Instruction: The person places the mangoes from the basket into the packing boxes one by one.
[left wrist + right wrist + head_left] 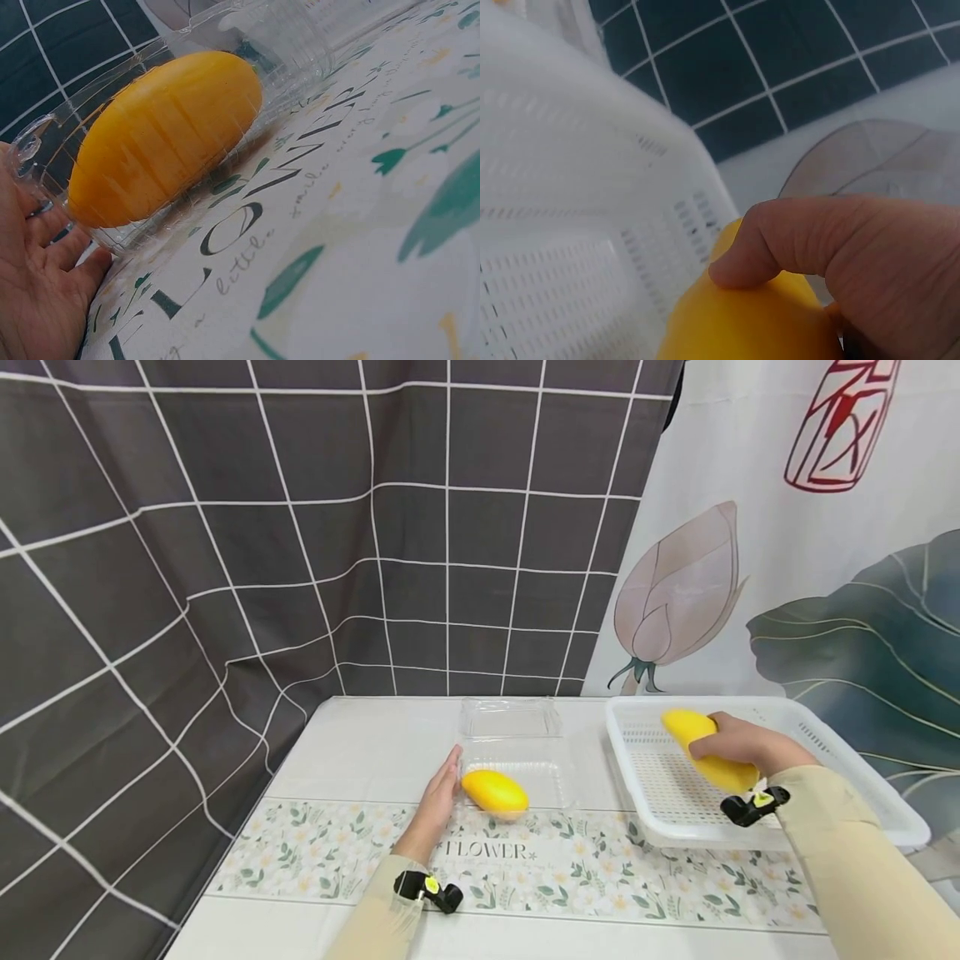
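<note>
A yellow mango (495,792) lies in the left part of a clear plastic clamshell box (550,785), whose lid (510,720) is folded back toward the wall. Against the box's left side rests my left hand (437,802), fingers extended; the left wrist view has its palm (34,277) beside the box wall, with some fingertips hidden behind the plastic. My right hand (738,745) grips a second mango (688,731) over the white basket (626,760). The right thumb (739,266) presses on top of that fruit in the right wrist view, and the other fingers are mostly hidden.
A white table (360,747) carries a flower-printed band (315,852) with lettering. Behind it hangs a dark gridded curtain (487,527), and at the right a white cloth with a lotus print (675,593). The basket's raised rim stands right of the box.
</note>
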Demonstrator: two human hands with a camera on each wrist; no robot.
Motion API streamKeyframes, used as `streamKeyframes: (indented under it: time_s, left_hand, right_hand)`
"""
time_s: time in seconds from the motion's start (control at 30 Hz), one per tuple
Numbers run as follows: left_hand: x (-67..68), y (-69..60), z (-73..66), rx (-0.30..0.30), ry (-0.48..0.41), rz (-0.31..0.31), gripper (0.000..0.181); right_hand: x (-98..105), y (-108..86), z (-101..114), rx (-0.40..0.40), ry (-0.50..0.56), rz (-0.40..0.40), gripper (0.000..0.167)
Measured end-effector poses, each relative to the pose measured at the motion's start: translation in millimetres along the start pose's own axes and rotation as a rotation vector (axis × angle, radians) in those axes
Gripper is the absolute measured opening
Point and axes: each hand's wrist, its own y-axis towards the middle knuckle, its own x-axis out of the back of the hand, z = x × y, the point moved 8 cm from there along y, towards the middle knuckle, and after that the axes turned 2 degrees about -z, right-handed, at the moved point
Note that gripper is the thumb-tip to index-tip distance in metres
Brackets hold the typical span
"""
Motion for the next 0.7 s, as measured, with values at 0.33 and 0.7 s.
streamKeyframes:
  time_s: [0.33,0.7]
  left_hand:
    - [1.0,0.4,-0.9,-0.019,0.020,-0.006,0.054]
    - [2.6,2.9,1.2,-0.024,0.021,-0.007,0.053]
  right_hand:
    - [-10.8,-5.8,44.7,0.099,-0.042,0.013,0.089]
    - [-25.3,-9.3,91.9,0.181,-0.110,-0.024,0.094]
